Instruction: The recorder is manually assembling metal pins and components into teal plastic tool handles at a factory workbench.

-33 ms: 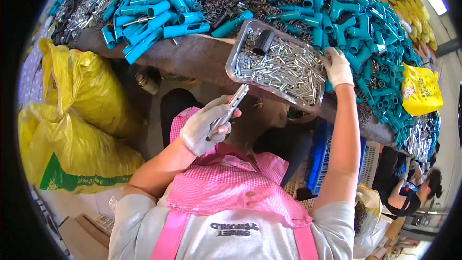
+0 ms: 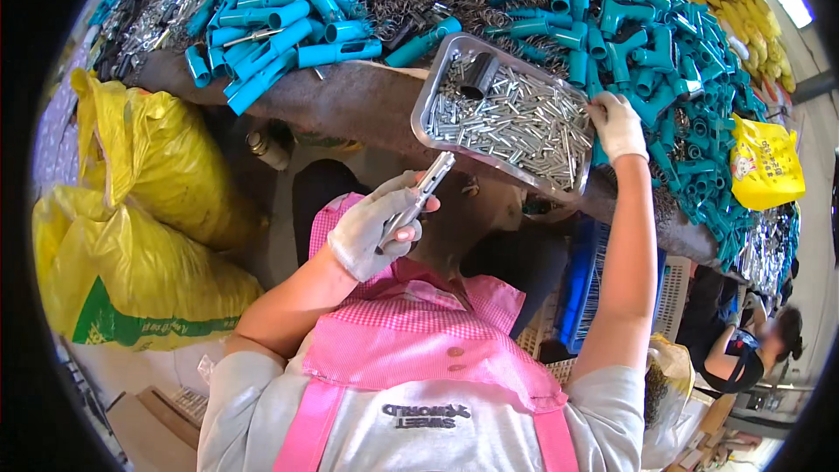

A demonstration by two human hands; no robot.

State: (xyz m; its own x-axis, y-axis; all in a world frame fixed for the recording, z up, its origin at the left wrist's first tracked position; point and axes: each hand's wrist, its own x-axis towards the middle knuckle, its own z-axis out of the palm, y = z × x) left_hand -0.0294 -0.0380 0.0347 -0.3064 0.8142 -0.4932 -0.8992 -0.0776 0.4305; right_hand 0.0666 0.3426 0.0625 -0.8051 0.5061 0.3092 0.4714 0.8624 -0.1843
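In my gloved left hand point(image 2: 376, 225), held in front of my apron, is a slim silvery metal part point(image 2: 428, 182) that slants up and to the right. The fingers wrap round its lower half. My gloved right hand point(image 2: 619, 127) is at the right rim of a clear plastic tray point(image 2: 418, 115), its fingers bent and drawn together. Whatever they may pinch is too small to make out. Many short metal pins point(image 2: 516, 118) fill the tray, and a dark cylinder point(image 2: 478, 76) lies on them near the far left corner.
Teal plastic housings point(image 2: 288, 31) and coil springs point(image 2: 468, 13) cover the bench behind the tray. A yellow bag point(image 2: 766, 162) lies on the right-hand heap. Full yellow sacks point(image 2: 153, 236) stand at left. A blue crate point(image 2: 581, 284) is below the bench; another person point(image 2: 743, 358) sits far right.
My right hand has shifted slightly to the right and down at the tray's rim, and its fingers have drawn closer together. The left hand keeps the metal part in nearly the same place.
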